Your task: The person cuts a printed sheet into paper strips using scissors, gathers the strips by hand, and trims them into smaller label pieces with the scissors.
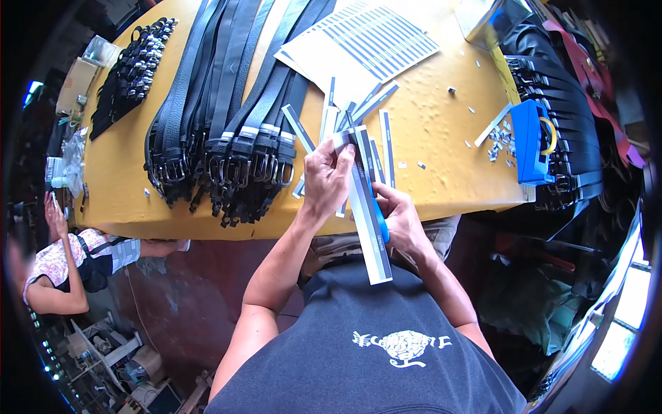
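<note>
My left hand [329, 176] pinches a long printed label strip [367, 221] in white, grey and black, with its thumb on the upper part. The strip hangs down toward my dark shirt. On the strip's right side, my right hand [400, 219] is wrapped round blue-handled scissors [381, 221]. Their blades are mostly hidden behind the strip. Several cut label strips [386, 141] lie scattered on the yellow table just beyond my hands. Uncut label sheets [376, 41] overlap farther back.
Bundles of black belts [234, 90] with metal buckles cover the left of the yellow table [434, 117]. More belts [562, 117] lie at right beside a blue case [532, 141] and small paper scraps [501, 143]. Another person [76, 255] is at the left edge.
</note>
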A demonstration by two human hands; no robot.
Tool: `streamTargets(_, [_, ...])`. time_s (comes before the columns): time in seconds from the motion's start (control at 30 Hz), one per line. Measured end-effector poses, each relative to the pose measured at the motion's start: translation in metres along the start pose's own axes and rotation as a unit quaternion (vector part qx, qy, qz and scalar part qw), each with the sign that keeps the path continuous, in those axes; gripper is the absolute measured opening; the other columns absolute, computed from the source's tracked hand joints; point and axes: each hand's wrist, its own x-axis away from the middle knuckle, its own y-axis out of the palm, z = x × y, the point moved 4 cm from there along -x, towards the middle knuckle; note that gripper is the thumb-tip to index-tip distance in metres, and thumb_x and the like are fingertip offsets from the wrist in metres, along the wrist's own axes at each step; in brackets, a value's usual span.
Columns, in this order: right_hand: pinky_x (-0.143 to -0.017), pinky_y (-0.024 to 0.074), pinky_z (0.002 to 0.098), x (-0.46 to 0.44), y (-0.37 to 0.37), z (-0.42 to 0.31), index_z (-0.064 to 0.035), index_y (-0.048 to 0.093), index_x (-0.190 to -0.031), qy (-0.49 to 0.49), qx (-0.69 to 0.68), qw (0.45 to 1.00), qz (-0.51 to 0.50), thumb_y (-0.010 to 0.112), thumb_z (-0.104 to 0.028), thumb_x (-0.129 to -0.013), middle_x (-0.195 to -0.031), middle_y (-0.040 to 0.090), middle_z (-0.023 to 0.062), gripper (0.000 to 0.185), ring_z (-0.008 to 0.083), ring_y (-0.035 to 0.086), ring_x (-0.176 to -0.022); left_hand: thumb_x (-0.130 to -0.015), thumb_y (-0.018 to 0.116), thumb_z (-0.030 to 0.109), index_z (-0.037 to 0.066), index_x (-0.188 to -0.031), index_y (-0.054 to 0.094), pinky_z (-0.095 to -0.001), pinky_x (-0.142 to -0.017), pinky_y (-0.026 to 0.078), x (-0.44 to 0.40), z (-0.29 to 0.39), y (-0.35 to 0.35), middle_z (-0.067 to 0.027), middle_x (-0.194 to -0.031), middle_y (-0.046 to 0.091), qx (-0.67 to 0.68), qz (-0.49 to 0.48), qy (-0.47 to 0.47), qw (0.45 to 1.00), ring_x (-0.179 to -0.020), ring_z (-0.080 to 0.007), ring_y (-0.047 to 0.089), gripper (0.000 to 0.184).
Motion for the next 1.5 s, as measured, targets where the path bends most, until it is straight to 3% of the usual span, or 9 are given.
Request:
streamTargets(0.3, [-0.065, 0.0505, 0.0207, -0.026, -0.007, 0.019, 0.0035, 0.052, -0.126, -0.002, -0.032, 0.999, 0.001, 0.08, -0.01, -0.075, -0.09, 0.069, 0.0074, 0.059, 0.0066, 0.063, -0.075, -0.095, 0.05, 0.008, 0.0, -0.101, 0.062, -0.0191, -0.058, 0.041, -0.015, -0.027, -0.009, -0.0003, -0.079, 0.063, -0.017, -0.005, -0.041, 0.999, -0.067, -0.003, 0.054, 0.016])
streamTargets(0.4, [-0.064, 0.0503, 0.0204, -0.038, -0.008, 0.017, 0.0038, 0.052, -0.126, 0.003, -0.039, 0.999, -0.006, 0.079, -0.009, -0.076, -0.089, 0.069, 0.007, 0.058, 0.0063, 0.063, -0.074, -0.093, 0.054, 0.01, 0.001, -0.088, 0.061, -0.0229, -0.046, 0.029, -0.026, -0.033, -0.008, 0.0048, -0.062, 0.049, 0.032, 0.025, -0.033, 0.999, -0.053, -0.0015, 0.038, 0.013])
streamTargets(0.6, [-0.051, 0.0444, 0.0202, -0.069, -0.016, 0.025, 0.0035, 0.055, -0.124, 0.012, -0.039, 0.999, 0.017, 0.076, -0.007, -0.077, -0.076, 0.067, 0.0046, 0.052, 0.0046, 0.058, -0.061, -0.095, 0.052, 0.01, 0.001, -0.093, 0.063, -0.0206, -0.047, 0.031, -0.048, -0.056, -0.011, 0.0047, -0.069, 0.054, 0.054, 0.035, -0.046, 0.997, -0.057, -0.0005, 0.042, 0.015])
streamTargets(0.83, [-0.049, 0.0407, 0.0183, -0.098, -0.027, 0.011, -0.004, 0.057, -0.12, -0.011, -0.045, 0.997, 0.056, 0.073, -0.011, -0.084, -0.067, 0.062, -0.0002, 0.04, 0.0038, 0.054, -0.055, -0.097, 0.05, 0.011, 0.0, -0.101, 0.062, -0.0178, -0.053, 0.04, -0.056, -0.073, -0.031, -0.001, -0.079, 0.063, 0.082, 0.065, -0.09, 0.99, -0.063, -0.0028, 0.053, 0.017])
streamTargets(0.9, [-0.052, 0.0543, 0.0266, -0.099, -0.032, 0.005, -0.0028, 0.053, -0.123, -0.032, -0.087, 0.993, 0.073, 0.071, -0.011, -0.085, -0.069, 0.064, 0.0075, 0.043, 0.0133, 0.064, -0.055, -0.099, 0.048, 0.013, 0.001, -0.099, 0.061, -0.0176, -0.05, 0.039, -0.053, -0.065, -0.039, 0.0003, -0.075, 0.061, 0.072, 0.095, -0.099, 0.988, -0.058, -0.0023, 0.05, 0.018])
streamTargets(0.97, [-0.052, 0.0555, 0.0282, -0.096, -0.041, -0.002, -0.0012, 0.051, -0.124, -0.071, -0.109, 0.985, 0.115, 0.07, -0.009, -0.086, -0.071, 0.065, 0.0096, 0.044, 0.0154, 0.065, -0.055, -0.098, 0.05, 0.014, 0.004, -0.096, 0.061, -0.0173, -0.057, 0.041, -0.051, -0.063, -0.052, 0.0033, -0.077, 0.059, 0.063, 0.095, -0.106, 0.988, -0.065, -0.002, 0.052, 0.016])
streamTargets(1.1, [-0.053, 0.0543, 0.0253, -0.071, -0.056, -0.014, 0.0017, 0.049, -0.125, -0.058, -0.065, 0.988, 0.13, 0.073, -0.01, -0.083, -0.075, 0.067, 0.0123, 0.05, 0.0138, 0.065, -0.058, -0.099, 0.05, 0.016, 0.004, -0.092, 0.06, -0.0178, -0.048, 0.034, -0.046, -0.05, -0.054, 0.0034, -0.068, 0.055, 0.068, 0.11, -0.074, 0.989, -0.055, -0.0012, 0.044, 0.017])
streamTargets(1.3, [-0.058, 0.0492, 0.0218, -0.028, -0.029, -0.001, -0.0054, 0.053, -0.127, 0.014, -0.063, 0.998, 0.02, 0.081, -0.012, -0.075, -0.083, 0.069, 0.0089, 0.059, 0.0093, 0.062, -0.066, -0.099, 0.052, 0.016, 0.004, -0.092, 0.06, -0.0192, -0.058, 0.038, -0.033, -0.027, -0.032, 0.0023, -0.076, 0.057, 0.02, 0.086, -0.081, 0.993, -0.065, -0.0022, 0.048, 0.017])
streamTargets(1.5, [-0.056, 0.044, 0.0224, -0.005, -0.027, 0.004, -0.0045, 0.054, -0.124, -0.014, -0.023, 0.998, 0.059, 0.076, -0.003, -0.076, -0.074, 0.065, 0.0037, 0.052, 0.0079, 0.058, -0.061, -0.096, 0.054, 0.013, 0.004, -0.09, 0.06, -0.0203, -0.058, 0.039, -0.031, -0.007, -0.041, 0.0012, -0.077, 0.057, -0.047, 0.151, -0.011, 0.987, -0.064, -0.004, 0.048, 0.012])
